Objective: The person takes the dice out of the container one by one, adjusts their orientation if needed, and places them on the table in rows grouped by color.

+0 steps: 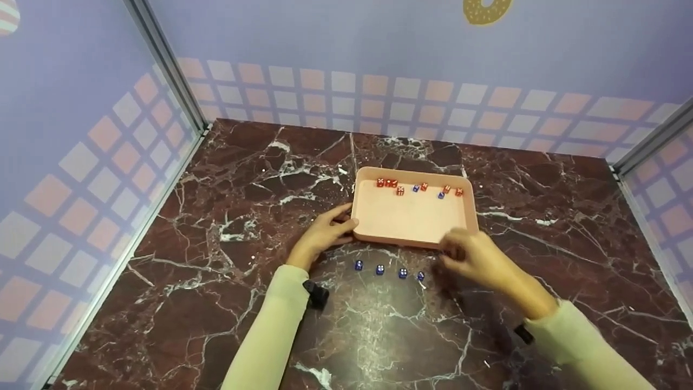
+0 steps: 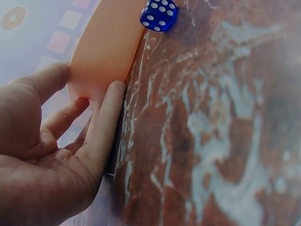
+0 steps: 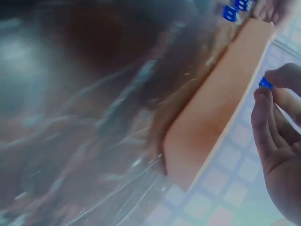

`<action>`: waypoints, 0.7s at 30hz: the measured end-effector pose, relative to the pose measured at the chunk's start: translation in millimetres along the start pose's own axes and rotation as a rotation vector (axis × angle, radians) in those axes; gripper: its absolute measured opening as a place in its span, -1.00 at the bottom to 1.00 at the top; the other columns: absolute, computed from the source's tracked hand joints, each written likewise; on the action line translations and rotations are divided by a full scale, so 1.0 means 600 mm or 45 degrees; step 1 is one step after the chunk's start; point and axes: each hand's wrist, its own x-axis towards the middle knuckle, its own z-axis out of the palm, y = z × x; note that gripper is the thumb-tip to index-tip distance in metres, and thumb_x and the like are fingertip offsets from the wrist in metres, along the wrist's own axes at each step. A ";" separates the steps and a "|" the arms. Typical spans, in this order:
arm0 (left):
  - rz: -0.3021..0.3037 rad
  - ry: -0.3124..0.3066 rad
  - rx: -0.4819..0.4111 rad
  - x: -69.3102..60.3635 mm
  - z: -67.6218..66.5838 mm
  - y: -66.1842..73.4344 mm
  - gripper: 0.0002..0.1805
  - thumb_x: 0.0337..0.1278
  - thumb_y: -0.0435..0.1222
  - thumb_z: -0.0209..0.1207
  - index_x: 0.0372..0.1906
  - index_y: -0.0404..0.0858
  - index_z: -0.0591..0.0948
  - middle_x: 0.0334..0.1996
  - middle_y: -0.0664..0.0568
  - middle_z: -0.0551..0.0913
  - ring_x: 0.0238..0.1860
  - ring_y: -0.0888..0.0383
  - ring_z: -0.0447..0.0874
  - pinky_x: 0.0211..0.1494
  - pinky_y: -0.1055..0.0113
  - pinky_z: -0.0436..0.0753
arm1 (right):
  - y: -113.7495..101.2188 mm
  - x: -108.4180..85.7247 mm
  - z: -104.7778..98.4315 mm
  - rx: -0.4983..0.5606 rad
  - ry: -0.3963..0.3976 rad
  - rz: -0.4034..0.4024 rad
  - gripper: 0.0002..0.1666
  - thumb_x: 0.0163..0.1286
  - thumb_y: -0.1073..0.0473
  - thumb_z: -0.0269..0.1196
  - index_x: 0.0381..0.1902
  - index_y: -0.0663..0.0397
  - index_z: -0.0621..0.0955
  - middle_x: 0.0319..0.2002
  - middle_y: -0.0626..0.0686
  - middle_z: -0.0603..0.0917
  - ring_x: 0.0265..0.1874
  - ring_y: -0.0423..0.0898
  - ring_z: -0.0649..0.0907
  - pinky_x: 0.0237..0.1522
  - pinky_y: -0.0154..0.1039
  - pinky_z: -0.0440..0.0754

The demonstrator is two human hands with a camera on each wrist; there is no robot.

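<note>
Blue die point(image 3: 265, 83): the right hand point(image 1: 477, 260) pinches it by the near right corner of the tray point(image 1: 403, 216); the left hand point(image 1: 325, 232), fingers loosely extended, touches the left side. If we release early, it may bounce onto the tabletop point(image 1: 390, 346).

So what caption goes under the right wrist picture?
A right hand pinches a blue die near the peach tray.

Tray point(image 1: 400, 216) open above, blue dice point(image 1: 380, 270) in front
</note>
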 end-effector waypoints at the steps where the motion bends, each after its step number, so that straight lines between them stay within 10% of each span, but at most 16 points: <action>1: -0.005 -0.002 -0.003 0.000 0.000 0.000 -0.31 0.53 -0.28 0.26 0.64 -0.20 0.34 0.20 -0.23 0.52 0.00 0.04 0.58 0.26 0.09 0.80 | -0.001 -0.011 0.001 0.003 -0.026 0.004 -0.83 0.19 0.43 0.49 -0.29 0.14 0.74 -0.39 -0.05 0.69 -0.47 -0.19 0.63 -0.46 -0.34 0.73; 11: -0.033 -0.007 -0.015 0.004 0.004 0.002 -0.30 0.52 -0.30 0.26 0.64 -0.20 0.33 0.21 -0.23 0.50 0.04 0.02 0.58 0.25 0.09 0.80 | 0.014 -0.059 0.030 -0.020 -0.063 -0.119 -0.78 0.17 0.38 0.56 -0.37 0.06 0.71 -0.43 -0.09 0.67 -0.48 -0.24 0.59 -0.50 -0.34 0.64; 21: -0.033 0.002 0.003 0.004 0.001 0.007 -0.31 0.52 -0.28 0.26 0.64 -0.17 0.35 0.21 -0.22 0.51 0.06 0.00 0.59 0.26 0.09 0.80 | 0.020 -0.054 0.040 0.114 -0.195 0.023 -0.83 0.20 0.37 0.53 -0.36 0.13 0.71 -0.43 -0.04 0.67 -0.52 -0.31 0.61 -0.52 -0.36 0.70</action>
